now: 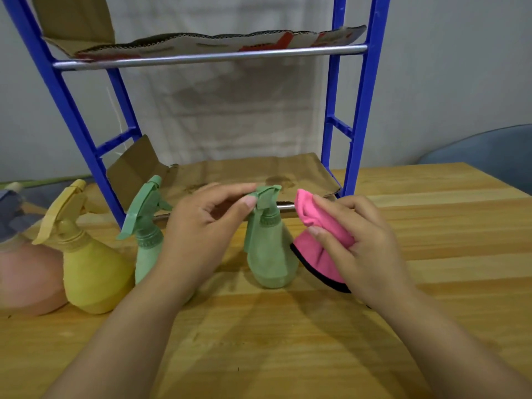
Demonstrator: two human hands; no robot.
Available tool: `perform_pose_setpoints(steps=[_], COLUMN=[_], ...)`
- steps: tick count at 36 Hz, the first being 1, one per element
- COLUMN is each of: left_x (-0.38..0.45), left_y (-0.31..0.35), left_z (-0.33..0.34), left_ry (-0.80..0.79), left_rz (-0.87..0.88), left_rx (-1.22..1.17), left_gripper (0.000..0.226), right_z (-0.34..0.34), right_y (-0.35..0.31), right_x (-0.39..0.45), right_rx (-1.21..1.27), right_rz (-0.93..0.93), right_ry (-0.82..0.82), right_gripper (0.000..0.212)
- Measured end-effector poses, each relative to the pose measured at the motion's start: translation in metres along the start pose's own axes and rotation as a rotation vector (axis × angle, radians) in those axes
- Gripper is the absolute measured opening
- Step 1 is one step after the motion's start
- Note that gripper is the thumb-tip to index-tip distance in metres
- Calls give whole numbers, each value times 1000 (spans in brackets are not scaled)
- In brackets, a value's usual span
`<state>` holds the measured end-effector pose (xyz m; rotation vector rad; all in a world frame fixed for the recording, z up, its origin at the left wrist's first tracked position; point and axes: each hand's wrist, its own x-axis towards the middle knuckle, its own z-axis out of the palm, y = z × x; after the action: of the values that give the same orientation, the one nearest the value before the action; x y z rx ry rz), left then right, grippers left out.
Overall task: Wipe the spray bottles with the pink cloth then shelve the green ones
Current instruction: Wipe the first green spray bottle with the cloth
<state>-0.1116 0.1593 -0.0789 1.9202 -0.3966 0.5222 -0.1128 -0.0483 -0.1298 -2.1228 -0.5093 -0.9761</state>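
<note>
A green spray bottle (270,254) stands upright on the wooden table (431,226), just in front of the shelf. My left hand (201,226) pinches its trigger head between thumb and fingers. My right hand (359,243) holds the bunched pink cloth (319,243) with a black hem, close to the bottle's right side. A second green spray bottle (146,240) stands to the left, partly behind my left forearm.
A yellow spray bottle (86,269) and a peach one (26,280) with a grey head stand at the left. The blue shelf rack (359,110) has cardboard-lined lower (244,171) and upper shelves. A blue chair (489,156) sits at the far right.
</note>
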Motion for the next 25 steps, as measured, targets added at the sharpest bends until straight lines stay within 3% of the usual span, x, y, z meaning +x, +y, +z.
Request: perform_pose_setpoints(steps=[13,17,23,25], left_x=[7,6,3,2], left_y=[-4,-6,-9,-9], left_z=[-7,-6,-4,-4], left_ry=[-24,-7,9,0], left_rz=[-44,-21,-32,-18], left_rx=[-111,-96,-150,-132], left_gripper=[18,21,20,20], right_z=[41,46,35,36], right_y=[-17,-19,-11,-9], right_x=[9,-4,16,18], right_rx=[6,-154,-30,-34], right_rz=[-262,-388,-215,-173], right_ry=[-22,-87,167,172], right_gripper=[29,25,27,28])
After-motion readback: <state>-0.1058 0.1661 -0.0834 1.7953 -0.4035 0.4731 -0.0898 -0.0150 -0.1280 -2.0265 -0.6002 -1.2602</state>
